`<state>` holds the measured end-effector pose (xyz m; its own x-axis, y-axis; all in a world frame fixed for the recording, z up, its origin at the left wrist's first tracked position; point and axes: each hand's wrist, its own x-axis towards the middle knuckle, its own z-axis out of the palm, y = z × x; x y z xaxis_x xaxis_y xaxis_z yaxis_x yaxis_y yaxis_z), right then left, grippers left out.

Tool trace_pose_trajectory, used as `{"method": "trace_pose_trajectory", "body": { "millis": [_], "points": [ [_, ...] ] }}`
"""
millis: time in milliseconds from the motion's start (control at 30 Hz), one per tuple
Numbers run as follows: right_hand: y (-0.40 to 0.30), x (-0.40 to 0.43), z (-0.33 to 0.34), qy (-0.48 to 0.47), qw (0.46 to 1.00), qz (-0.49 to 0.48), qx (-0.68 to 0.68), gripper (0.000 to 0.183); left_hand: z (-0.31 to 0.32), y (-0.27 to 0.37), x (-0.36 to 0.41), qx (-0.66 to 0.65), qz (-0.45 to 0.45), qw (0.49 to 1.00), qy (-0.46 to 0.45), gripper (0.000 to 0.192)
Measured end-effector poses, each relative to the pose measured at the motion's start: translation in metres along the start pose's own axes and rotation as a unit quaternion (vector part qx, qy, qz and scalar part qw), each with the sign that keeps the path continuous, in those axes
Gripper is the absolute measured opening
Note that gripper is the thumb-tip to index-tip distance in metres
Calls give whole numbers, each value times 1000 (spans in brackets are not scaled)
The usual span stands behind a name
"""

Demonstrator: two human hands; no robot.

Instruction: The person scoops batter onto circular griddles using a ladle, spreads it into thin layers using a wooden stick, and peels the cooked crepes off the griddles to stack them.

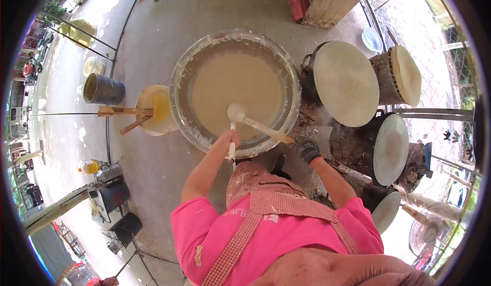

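Note:
A wide metal basin [293, 94], its rim crusted with dried batter, holds a beige liquid batter [238, 82]. My bare left hand [230, 137] grips the pale handle of a tool [232, 148] at the basin's near edge. A batter-coated ladle or scoop [236, 112] lies over the batter, its wooden handle [268, 131] slanting right across the rim. My right hand [308, 150], in a dark glove with a red cuff, is beside that handle's end; whether its fingers hold it is unclear. A round pale sheet [346, 83] covers a dark pan just right of the basin.
More round pans [391, 149] on drum-like stoves stand at the right, with some steam near them. A tub of yellow liquid [163, 109] with wooden pieces across it touches the basin's left side. A dark bucket [103, 89] stands farther left, a wooden block [332, 4] at the top.

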<state>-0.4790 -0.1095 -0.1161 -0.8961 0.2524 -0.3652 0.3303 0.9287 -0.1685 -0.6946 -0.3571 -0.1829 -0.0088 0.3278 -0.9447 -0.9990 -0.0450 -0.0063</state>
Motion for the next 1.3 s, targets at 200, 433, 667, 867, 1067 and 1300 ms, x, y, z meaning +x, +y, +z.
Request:
{"method": "trace_pose_trajectory", "body": {
  "millis": [200, 433, 667, 867, 1067, 1300],
  "points": [
    [-32, -68, -70, 113, 982, 47, 146, 30, 67, 1, -204, -46, 113, 979, -161, 17],
    [-44, -76, -225, 541, 828, -93, 111, 28, 132, -14, -422, 215, 397, 847, -282, 24],
    [-60, -55, -186, 490, 786, -82, 367, 29, 121, 21, -427, 332, 511, 774, -170, 19],
    [-45, -117, -81, 263, 824, 37, 501, 30, 107, 24, -342, 54, -39, 981, -184, 9],
    [-33, -228, -55, 369, 492, 6, 788, 26, 179, -60, -296, 419, 190, 830, -315, 10],
    [-43, -360, 77, 346, 711, 352, 501, 34, 230, -210, -167, 275, -369, 855, -241, 23]
  ]
}}
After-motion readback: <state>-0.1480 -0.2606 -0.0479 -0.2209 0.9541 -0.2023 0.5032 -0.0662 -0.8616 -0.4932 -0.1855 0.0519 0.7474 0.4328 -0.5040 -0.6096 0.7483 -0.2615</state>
